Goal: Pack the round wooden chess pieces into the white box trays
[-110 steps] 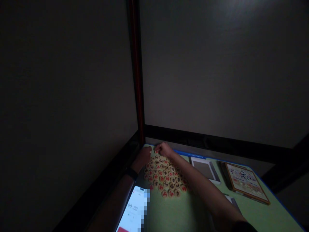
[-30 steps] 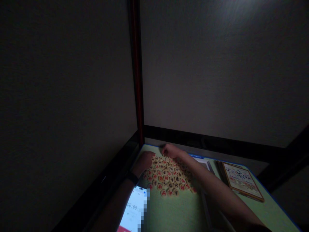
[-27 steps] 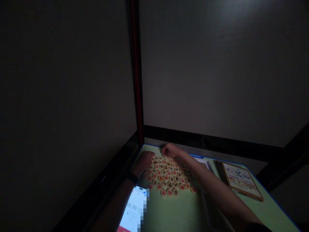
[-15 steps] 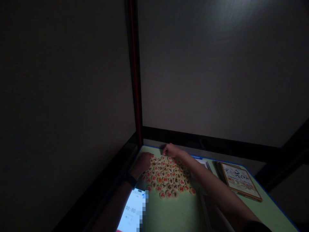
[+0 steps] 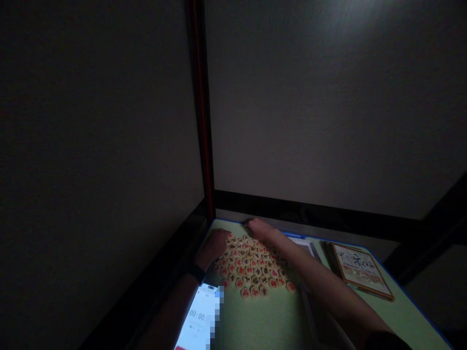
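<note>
Many round Chinese chess pieces (image 5: 251, 262) with red and black characters lie face up, close together, on a pale green table (image 5: 270, 321). At their far left edge is my left hand (image 5: 218, 241), wearing a dark wristband. Its fingers are closed, with the tips at a red-marked piece (image 5: 229, 235). My right hand (image 5: 258, 228) reaches across to the far edge of the pieces, its fingers curled and pointing left. Whatever lies under those fingers is hidden. My right forearm covers part of the group's right side.
A lit phone (image 5: 199, 316) with a timer display lies by my left forearm. To the right are a framed box or board (image 5: 361, 270) with writing and a white-edged tray (image 5: 310, 248), partly behind my right arm. Walls (image 5: 314, 121) meet behind the table.
My right hand has turned slightly and lowered a little at the far edge. My left hand stays almost in place. The pieces look nearly unchanged; the view has shifted slightly.
</note>
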Available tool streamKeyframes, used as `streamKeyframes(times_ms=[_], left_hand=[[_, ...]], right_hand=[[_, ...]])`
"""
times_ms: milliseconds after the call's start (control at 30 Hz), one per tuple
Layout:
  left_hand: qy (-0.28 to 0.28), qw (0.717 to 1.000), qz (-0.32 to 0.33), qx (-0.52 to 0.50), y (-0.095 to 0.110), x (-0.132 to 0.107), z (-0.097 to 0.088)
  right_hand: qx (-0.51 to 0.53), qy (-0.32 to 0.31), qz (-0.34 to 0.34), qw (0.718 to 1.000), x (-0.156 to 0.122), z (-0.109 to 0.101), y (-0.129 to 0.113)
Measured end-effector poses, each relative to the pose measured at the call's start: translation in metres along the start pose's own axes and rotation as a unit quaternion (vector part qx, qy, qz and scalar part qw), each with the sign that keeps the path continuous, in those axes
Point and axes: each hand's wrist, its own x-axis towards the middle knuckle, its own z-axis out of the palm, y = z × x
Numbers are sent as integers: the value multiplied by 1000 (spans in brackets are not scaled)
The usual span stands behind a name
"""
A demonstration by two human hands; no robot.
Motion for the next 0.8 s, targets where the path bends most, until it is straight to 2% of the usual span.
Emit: streamKeyframes(times_ms=[400, 600, 800], left_hand=[[-6, 1000, 5, 5, 2, 0, 0], [-5, 1000, -3, 11, 4, 0, 1], [2, 1000, 3, 3, 2, 0, 2]], right_hand=[[109, -4, -17, 994, 3, -4, 21], [93, 8, -26, 995, -2, -3, 21], [44, -7, -61, 997, -18, -6, 5]])
